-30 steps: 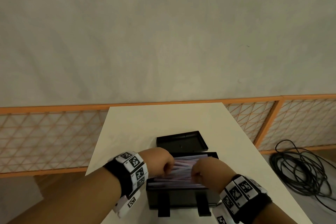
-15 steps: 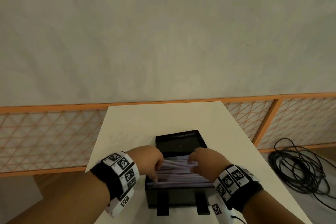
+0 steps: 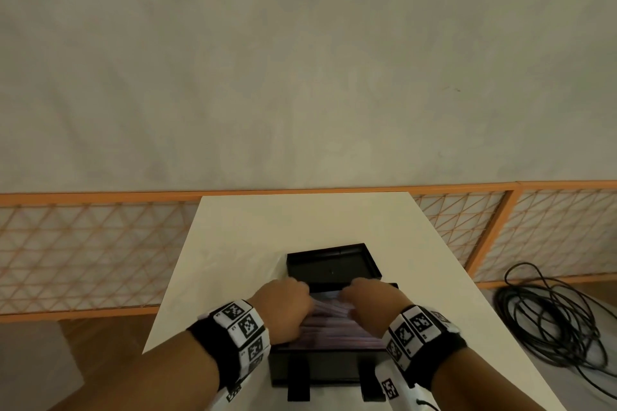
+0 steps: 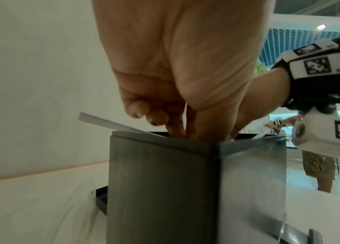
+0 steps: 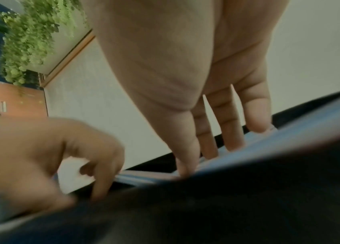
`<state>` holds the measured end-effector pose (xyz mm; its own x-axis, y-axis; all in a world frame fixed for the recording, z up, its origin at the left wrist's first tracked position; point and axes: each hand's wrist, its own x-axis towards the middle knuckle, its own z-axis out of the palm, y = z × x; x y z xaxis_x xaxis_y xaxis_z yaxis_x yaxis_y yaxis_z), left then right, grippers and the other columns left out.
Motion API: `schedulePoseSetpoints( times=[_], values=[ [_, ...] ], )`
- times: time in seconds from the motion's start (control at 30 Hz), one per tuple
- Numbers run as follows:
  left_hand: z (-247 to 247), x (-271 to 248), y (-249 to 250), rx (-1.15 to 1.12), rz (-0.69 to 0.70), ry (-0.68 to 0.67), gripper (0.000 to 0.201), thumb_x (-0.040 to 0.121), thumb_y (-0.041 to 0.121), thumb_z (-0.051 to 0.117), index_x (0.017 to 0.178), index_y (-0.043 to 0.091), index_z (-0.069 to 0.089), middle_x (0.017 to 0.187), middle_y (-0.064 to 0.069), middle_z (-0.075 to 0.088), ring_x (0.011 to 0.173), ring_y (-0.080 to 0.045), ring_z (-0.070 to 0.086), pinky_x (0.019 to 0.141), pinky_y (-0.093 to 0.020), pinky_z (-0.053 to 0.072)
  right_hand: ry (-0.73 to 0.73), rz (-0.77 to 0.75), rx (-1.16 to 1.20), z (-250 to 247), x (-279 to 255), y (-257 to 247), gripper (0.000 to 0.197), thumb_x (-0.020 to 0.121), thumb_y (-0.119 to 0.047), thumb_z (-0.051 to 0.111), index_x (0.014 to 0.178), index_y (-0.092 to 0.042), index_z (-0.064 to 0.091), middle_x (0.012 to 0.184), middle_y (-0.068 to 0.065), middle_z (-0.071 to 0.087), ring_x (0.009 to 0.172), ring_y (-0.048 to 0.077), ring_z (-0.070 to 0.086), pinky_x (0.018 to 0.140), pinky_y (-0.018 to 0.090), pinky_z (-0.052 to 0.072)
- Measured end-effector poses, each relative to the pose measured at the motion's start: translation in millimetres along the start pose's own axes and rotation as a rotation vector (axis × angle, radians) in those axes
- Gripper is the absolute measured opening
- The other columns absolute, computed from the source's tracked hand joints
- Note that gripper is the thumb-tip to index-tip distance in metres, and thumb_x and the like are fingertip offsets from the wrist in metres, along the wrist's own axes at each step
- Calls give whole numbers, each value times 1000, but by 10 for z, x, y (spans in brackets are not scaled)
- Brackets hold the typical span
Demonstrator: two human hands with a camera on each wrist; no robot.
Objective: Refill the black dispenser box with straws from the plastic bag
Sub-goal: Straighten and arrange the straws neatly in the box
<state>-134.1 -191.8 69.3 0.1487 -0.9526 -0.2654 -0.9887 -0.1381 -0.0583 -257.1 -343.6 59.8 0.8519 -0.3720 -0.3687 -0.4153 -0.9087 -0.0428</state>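
Straws (image 3: 329,320) in their pale wrappers lie lengthwise in the open black dispenser box (image 3: 329,365), which stands near the front edge of the white table (image 3: 300,220), its black lid (image 3: 332,265) resting just behind it. As a judgement, the box is rigid and steady, while the straws are light, thin and slick in paper, easy to bend or to flick over the rim; they are best pressed flat along their length or taken near the ends, not pinched mid-span. One straw (image 4: 110,123) already sticks up over the box's left wall. The table has bare room to the left, right and behind the lid; a coiled cable (image 3: 554,317) lies on the floor to the right. The left hand (image 3: 282,307) dips into the box with curled fingers among the straws; whether it grips any, I cannot tell. The right hand (image 3: 374,305) presses its straight fingertips (image 5: 233,145) on the pile.
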Motion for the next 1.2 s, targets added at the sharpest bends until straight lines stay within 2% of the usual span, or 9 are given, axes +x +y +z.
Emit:
schedulePoseSetpoints(
  times=[0.07,0.23,0.4,0.5,0.6,0.73,0.97,1.1,1.2],
  values=[
    [15,20,-41,-18,-7,85,20,87,12,49,104,9,59,111,-12,54,100,-31,53,75,-37,39,-75,-49,-56,73,12,-4,38,91,-18,52,128,-26,55,127,10,50,116,35,55,96,42,47],
    [51,14,-77,104,-23,-131,23,85,-3,47,100,2,64,99,-17,65,90,-35,62,69,-38,39,1,-19,-69,8,1,91,35,94,-20,49,127,-26,58,131,7,50,119,31,53,98,38,46],
    [-4,66,45,158,-34,-159,21,88,-4,45,82,12,58,88,-11,62,96,-33,60,89,-40,39,-45,44,-100,-15,6,56,35,92,-13,50,126,-16,56,127,11,54,115,31,57,94,39,49],
    [-28,130,56,112,-37,-126,36,85,-7,44,58,15,37,62,-1,36,84,-34,57,78,-37,37,-89,46,-76,-34,13,6,32,93,-16,49,123,-16,61,125,10,62,113,30,59,95,38,49],
    [34,170,-33,-32,-59,-125,36,83,-7,45,55,12,34,60,-5,34,72,-28,46,67,-35,36,-38,6,-3,-83,-29,11,32,92,-31,53,120,-19,64,124,7,62,113,27,59,96,36,48],
    [18,168,-131,-161,-82,-86,17,86,-4,45,74,7,48,67,-10,42,70,-25,43,65,-32,31,-11,-84,38,-79,-117,31,36,86,-34,62,121,-26,64,128,2,59,118,23,56,98,32,45],
    [-96,53,-162,-357,-103,-41,25,94,12,43,102,1,64,89,-13,57,80,-23,50,70,-31,36,6,-67,0,-99,-80,-102,27,94,-28,51,115,-16,61,118,9,63,108,28,60,86,33,45],
    [-67,-42,-240,-434,-44,-20,34,92,28,57,123,14,61,120,-6,62,107,-22,58,90,-31,44,-13,-31,-84,-106,-60,-42,28,96,-22,47,120,-16,60,122,9,61,113,29,58,91,36,46],
    [-41,-174,-361,-507,-131,115,37,91,31,60,126,20,59,121,2,59,109,-14,56,91,-23,42,-49,43,-104,-61,-91,89,31,96,-23,48,123,-17,59,126,8,60,117,28,56,95,38,47]
  ],
)
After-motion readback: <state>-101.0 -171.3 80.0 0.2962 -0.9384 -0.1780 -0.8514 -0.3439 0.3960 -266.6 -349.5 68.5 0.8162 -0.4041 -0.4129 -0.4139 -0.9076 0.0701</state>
